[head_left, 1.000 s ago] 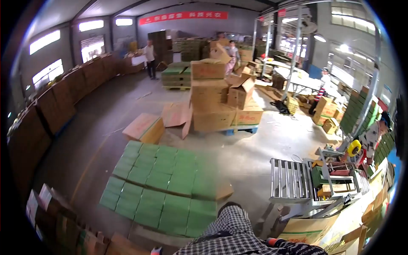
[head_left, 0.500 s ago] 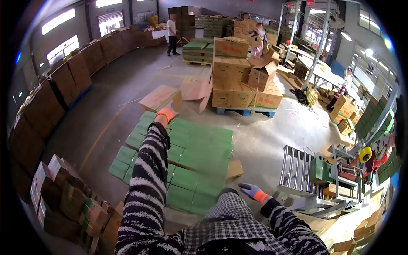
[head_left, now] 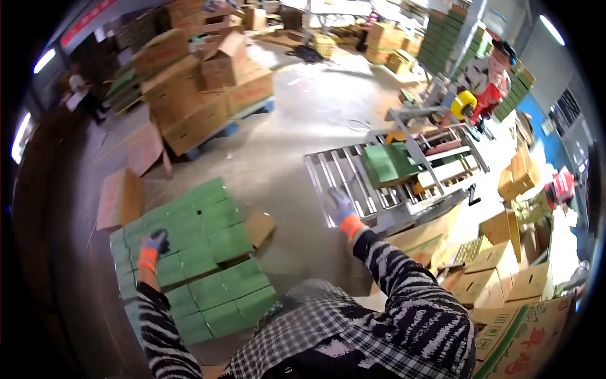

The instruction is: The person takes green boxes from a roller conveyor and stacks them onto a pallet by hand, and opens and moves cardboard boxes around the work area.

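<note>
A stack of green boxes (head_left: 183, 243) fills the lower left, its tops laid in rows with narrow gaps. Over its left part is my left hand (head_left: 155, 242), in a grey glove with an orange cuff; its dark fingertips are apart and hold nothing. My right hand (head_left: 343, 207), gloved alike, reaches to the near end of a roller conveyor (head_left: 334, 169). Its fingers are stretched out and empty; whether they touch the rollers I cannot tell. Farther along the rollers sits a green box (head_left: 388, 163), beyond my right hand.
Brown cartons (head_left: 189, 104) are piled on a blue pallet (head_left: 243, 119) at the upper left. A carton (head_left: 120, 199) stands behind the green stack, a small cardboard piece (head_left: 260, 228) beside it. Open cartons (head_left: 486, 284) crowd the right. A person (head_left: 489, 82) is beyond the conveyor.
The view has swung to the right, bringing the conveyor nearer the middle. My right hand has stretched out to the rollers. My left hand has drawn back from the far edge of the green stack.
</note>
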A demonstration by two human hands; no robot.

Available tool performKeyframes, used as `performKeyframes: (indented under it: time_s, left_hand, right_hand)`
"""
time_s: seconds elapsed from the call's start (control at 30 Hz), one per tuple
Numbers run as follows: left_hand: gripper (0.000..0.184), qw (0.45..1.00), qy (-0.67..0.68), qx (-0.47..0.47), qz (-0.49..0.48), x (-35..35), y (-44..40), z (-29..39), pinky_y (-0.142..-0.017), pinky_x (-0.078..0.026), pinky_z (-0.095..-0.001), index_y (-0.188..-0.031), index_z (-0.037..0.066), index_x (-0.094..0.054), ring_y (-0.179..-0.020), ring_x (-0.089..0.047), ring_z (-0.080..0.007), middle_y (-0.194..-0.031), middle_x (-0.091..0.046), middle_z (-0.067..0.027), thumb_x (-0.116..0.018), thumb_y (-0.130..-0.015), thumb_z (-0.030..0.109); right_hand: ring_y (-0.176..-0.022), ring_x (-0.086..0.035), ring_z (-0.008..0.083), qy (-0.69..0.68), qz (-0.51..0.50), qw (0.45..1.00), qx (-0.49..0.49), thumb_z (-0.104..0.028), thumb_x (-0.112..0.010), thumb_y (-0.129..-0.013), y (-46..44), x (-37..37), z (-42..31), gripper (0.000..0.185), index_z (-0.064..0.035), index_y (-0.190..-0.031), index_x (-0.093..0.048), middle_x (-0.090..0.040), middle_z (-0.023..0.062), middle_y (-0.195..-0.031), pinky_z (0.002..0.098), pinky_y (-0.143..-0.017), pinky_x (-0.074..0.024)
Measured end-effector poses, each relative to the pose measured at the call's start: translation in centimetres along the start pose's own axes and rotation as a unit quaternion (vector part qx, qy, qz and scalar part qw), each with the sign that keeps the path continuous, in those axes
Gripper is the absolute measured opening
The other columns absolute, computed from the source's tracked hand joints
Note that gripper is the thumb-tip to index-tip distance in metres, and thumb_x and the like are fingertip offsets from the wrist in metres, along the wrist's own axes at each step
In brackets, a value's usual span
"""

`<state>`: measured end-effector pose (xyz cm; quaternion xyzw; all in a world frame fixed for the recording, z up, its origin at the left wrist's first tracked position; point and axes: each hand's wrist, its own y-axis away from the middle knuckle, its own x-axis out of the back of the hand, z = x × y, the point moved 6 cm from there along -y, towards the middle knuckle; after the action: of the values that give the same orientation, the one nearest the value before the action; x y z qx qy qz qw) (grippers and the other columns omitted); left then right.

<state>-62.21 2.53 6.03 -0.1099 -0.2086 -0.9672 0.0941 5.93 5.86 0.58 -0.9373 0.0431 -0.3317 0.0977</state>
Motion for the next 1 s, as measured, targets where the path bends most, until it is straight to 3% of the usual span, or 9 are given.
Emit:
performKeyframes:
  time_s: [0.07, 0.2, 0.43, 0.53, 0.67, 0.8, 0.87, 0.9, 1.0]
  left_hand:
    - [0.024, 0.996, -0.01, 0.072, -0.047, -9.3, -2.4, -3.0, -0.049, -0.051, -0.0311, -0.103, 0.006, -0.066, -0.058, -0.062, -0.0181, -0.072, -0.065, -0.0078, -0.061, -0.089, 0.024]
    - [0.029, 0.984, -0.023, 0.112, -0.136, -26.8, -7.5, -7.5, -0.06, -0.05, -0.0317, -0.097, 0.009, -0.069, -0.066, -0.063, -0.0196, -0.083, -0.07, -0.0079, -0.059, -0.088, 0.034]
    - [0.072, 0.963, -0.149, -0.029, -0.223, -47.2, -11.3, -7.6, -0.107, -0.033, -0.0377, -0.141, 0.009, -0.038, -0.131, -0.04, -0.0286, -0.139, -0.045, -0.0165, -0.059, -0.086, 0.05]
    - [0.101, 0.946, -0.062, 0.11, -0.299, -52.8, -8.3, -2.8, -0.105, -0.035, -0.0373, -0.145, 0.005, -0.029, -0.128, -0.043, -0.0266, -0.139, -0.046, -0.0157, -0.067, -0.072, 0.064]
    - [0.088, 0.94, -0.091, 0.063, -0.322, -60.2, -9.5, -5.0, -0.102, -0.038, -0.0361, -0.142, 0.004, -0.031, -0.123, -0.047, -0.0244, -0.134, -0.05, -0.0136, -0.066, -0.079, 0.054]
    - [0.075, 0.927, -0.101, 0.072, -0.353, -62.8, -9.5, -6.5, -0.097, -0.043, -0.0356, -0.137, 0.004, -0.038, -0.116, -0.052, -0.0234, -0.128, -0.054, -0.0125, -0.066, -0.082, 0.048]
    - [0.069, 0.923, -0.099, 0.091, -0.362, -62.8, -10.2, -8.3, -0.094, -0.045, -0.0353, -0.135, 0.004, -0.042, -0.113, -0.055, -0.0229, -0.125, -0.057, -0.012, -0.066, -0.084, 0.044]
    - [0.066, 0.925, -0.079, 0.108, -0.355, -62.5, -10.6, -9.2, -0.093, -0.046, -0.0351, -0.133, 0.004, -0.044, -0.111, -0.056, -0.0226, -0.123, -0.058, -0.0117, -0.066, -0.084, 0.043]
    - [0.062, 0.934, 0.187, 0.165, -0.254, -58.8, -9.0, -5.3, -0.083, -0.051, -0.0342, -0.132, 0.007, -0.041, -0.101, -0.06, -0.0204, -0.117, -0.059, -0.0092, -0.072, -0.08, 0.023]
  right_hand:
    - [-0.125, -0.042, 0.0367, 0.165, 0.11, 0.98, -0.006, -0.029, -0.07, -0.077, -4.7, 5.5, 3.4, 0.064, -0.0045, -0.132, -0.047, -0.047, 0.0192, -0.134, 0.0405, -0.106, -0.0339]
    - [-0.129, -0.038, 0.0371, 0.314, 0.098, 0.935, -0.134, -0.042, -0.06, -0.081, -11.4, 13.9, 12.8, 0.071, -0.0027, -0.138, -0.04, -0.041, 0.0222, -0.14, 0.0404, -0.11, -0.0274]
    - [-0.141, -0.015, 0.0373, 0.408, -0.009, 0.886, -0.223, -0.051, -0.064, -0.078, -10.7, 11.0, 17.7, 0.099, 0.006, -0.144, -0.019, -0.016, 0.0256, -0.151, 0.0432, -0.116, -0.01]
    - [-0.142, -0.012, 0.0369, 0.408, -0.004, 0.892, -0.195, -0.052, -0.062, -0.079, -9.8, 9.6, 17.8, 0.1, 0.0071, -0.144, -0.016, -0.014, 0.0251, -0.152, 0.0428, -0.116, -0.0092]
    - [-0.142, -0.013, 0.0357, 0.394, -0.123, 0.883, -0.224, -0.046, -0.065, -0.077, -7.3, 4.5, 13.0, 0.098, 0.007, -0.144, -0.018, -0.016, 0.0245, -0.151, 0.0416, -0.117, -0.01]
    - [-0.134, -0.033, 0.0315, 0.166, -0.157, 0.968, -0.104, -0.034, -0.073, -0.076, -3.5, 0.8, 7.4, 0.089, 0.0047, -0.142, -0.027, -0.036, 0.0232, -0.143, 0.0397, -0.112, -0.024]
    - [-0.13, -0.038, 0.0286, -0.206, -0.015, 0.963, -0.175, -0.022, -0.076, -0.076, -3.7, 2.5, 8.8, 0.084, 0.0044, -0.141, -0.028, -0.042, 0.0208, -0.137, 0.0376, -0.109, -0.0287]
    - [-0.129, -0.038, 0.0281, -0.156, 0.098, 0.967, -0.178, -0.013, -0.076, -0.076, -3.5, 3.9, 14.2, 0.082, 0.0044, -0.141, -0.028, -0.042, 0.0198, -0.136, 0.037, -0.108, -0.0293]
    - [-0.127, -0.041, 0.0336, -0.111, 0.427, 0.832, -0.337, -0.024, -0.081, -0.071, -2.7, 12.0, 25.5, 0.085, 0.0027, -0.138, -0.036, -0.041, 0.0226, -0.137, 0.041, -0.105, -0.0352]
